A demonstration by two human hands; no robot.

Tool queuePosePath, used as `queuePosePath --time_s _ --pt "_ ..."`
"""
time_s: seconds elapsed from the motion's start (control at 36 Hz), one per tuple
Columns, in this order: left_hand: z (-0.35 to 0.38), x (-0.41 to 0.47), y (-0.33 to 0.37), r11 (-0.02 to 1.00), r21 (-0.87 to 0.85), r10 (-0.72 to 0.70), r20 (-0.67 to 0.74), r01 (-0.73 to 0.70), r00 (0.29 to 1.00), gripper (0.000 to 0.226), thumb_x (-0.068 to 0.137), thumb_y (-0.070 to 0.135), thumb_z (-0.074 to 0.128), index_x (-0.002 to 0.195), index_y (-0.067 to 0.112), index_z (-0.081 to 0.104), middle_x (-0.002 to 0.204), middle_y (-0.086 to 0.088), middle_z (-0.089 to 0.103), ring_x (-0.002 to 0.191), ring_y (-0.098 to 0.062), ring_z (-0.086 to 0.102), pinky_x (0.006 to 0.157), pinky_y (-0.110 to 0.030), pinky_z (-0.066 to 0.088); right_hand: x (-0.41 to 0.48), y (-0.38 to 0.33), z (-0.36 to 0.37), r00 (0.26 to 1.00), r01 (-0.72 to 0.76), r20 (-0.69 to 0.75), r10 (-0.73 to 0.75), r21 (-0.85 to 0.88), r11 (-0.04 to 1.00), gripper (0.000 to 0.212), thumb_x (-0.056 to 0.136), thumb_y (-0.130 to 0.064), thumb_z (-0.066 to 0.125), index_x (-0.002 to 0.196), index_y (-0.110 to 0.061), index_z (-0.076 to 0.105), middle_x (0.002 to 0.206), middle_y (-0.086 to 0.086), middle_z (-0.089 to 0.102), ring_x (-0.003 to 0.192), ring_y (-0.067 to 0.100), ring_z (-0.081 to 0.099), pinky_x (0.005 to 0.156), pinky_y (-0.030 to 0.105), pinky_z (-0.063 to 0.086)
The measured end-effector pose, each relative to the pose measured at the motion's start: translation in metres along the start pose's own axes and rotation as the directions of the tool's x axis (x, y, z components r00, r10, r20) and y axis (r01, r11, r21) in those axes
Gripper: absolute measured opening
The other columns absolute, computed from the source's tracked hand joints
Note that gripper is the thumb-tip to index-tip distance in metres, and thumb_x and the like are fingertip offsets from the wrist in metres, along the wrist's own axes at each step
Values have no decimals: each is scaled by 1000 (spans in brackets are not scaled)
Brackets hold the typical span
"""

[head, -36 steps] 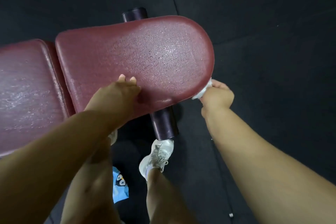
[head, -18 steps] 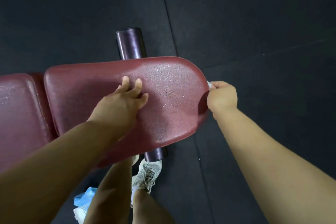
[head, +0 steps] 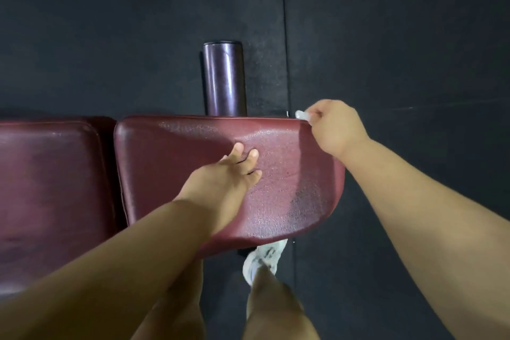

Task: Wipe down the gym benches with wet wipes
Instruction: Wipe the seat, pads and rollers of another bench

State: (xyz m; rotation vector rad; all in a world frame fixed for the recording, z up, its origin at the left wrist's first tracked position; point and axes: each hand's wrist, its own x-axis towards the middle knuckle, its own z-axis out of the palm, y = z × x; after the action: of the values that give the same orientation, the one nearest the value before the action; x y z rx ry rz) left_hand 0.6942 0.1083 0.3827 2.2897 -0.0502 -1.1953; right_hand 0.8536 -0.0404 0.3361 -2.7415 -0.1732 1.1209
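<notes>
Head view looking down at a dark red bench seat pad (head: pixel 276 196), wet sheen and droplets on its surface. Left hand (head: pixel 223 176) lies flat on the seat pad, fingers straight, pressing down near the middle. Right hand (head: pixel 335 125) is at the far right corner of the seat pad, fingers curled and pinching a small white wet wipe (head: pixel 302 115) against the pad's edge. Second red pad (head: pixel 52 188) sits just beside the seat pad on the left, with a narrow gap between them. Dark purple roller (head: pixel 224 78) sticks out beyond the far edge of the seat pad. Black rubber floor (head: pixel 400 36) all around. White sneaker (head: pixel 262 258) on the floor below the pad's near edge, partly hidden by the leg.
</notes>
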Motion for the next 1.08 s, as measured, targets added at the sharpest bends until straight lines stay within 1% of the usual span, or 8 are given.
queuePosePath --time_s 0.14,0.25,0.39,0.47,0.56,0.67,0.94,1.08 --pt "9 3 -7 999 -37 32 -34 -33 999 80 85 -11 29 149 32 11 155 12 -17 143 -12 -16 114 -23 19 12 -21 -9 980 -146 118 161 -126 981 26 95 -9 46 109 -9 68 113 9 65 102 28 62 84 29 50" --pt "16 -2 -15 996 -66 50 -130 -59 990 73 87 -5 34 149 31 18 155 18 -12 142 -5 -15 116 -22 17 9 -71 7 966 133 244 -87 -176 975 29 93 -10 46 113 -10 66 113 11 64 108 30 58 82 28 44" --pt "24 -25 -30 997 -72 -57 -440 28 896 57 78 -2 34 129 10 56 147 -4 41 134 -23 40 90 -42 53 -2 -109 27 844 448 405 -351 -172 878 25 95 -11 44 106 -7 66 107 8 65 101 28 59 76 26 42" --pt "39 -42 -50 975 -61 -216 -464 212 859 48 72 3 43 113 2 67 133 -16 54 119 -36 54 79 -49 55 -4 -95 20 829 487 401 -390 -172 857 30 99 -17 42 122 -18 61 123 2 61 112 22 55 84 22 37" --pt "43 -55 -56 952 -134 -305 -450 274 839 59 72 -4 58 130 7 55 148 -14 33 133 -37 37 101 -44 40 -1 -73 9 877 428 368 -311 -301 852 30 96 -12 42 118 -17 62 118 7 64 106 28 57 87 30 43" --pt "35 -63 -46 926 -202 -369 -301 319 879 67 93 3 30 151 23 3 152 6 -26 144 -18 -13 114 -23 13 -4 -70 4 916 335 347 -203 -380 862 29 98 -11 39 116 -9 61 118 14 63 110 33 56 88 31 44" --pt "30 -93 -83 888 -326 -437 -378 325 816 58 92 -1 33 146 20 31 157 6 11 146 -14 5 109 -28 27 -30 -181 66 863 463 374 -339 -322 826 32 91 -5 38 113 0 61 121 17 60 111 35 55 88 31 46" --pt "39 -127 -143 920 -197 -391 -515 339 763 48 65 -4 44 106 -2 69 120 -24 61 108 -45 59 68 -51 54 -40 -225 90 880 425 336 -336 -242 872 28 95 -12 42 113 -4 63 116 14 63 106 32 58 92 37 48"
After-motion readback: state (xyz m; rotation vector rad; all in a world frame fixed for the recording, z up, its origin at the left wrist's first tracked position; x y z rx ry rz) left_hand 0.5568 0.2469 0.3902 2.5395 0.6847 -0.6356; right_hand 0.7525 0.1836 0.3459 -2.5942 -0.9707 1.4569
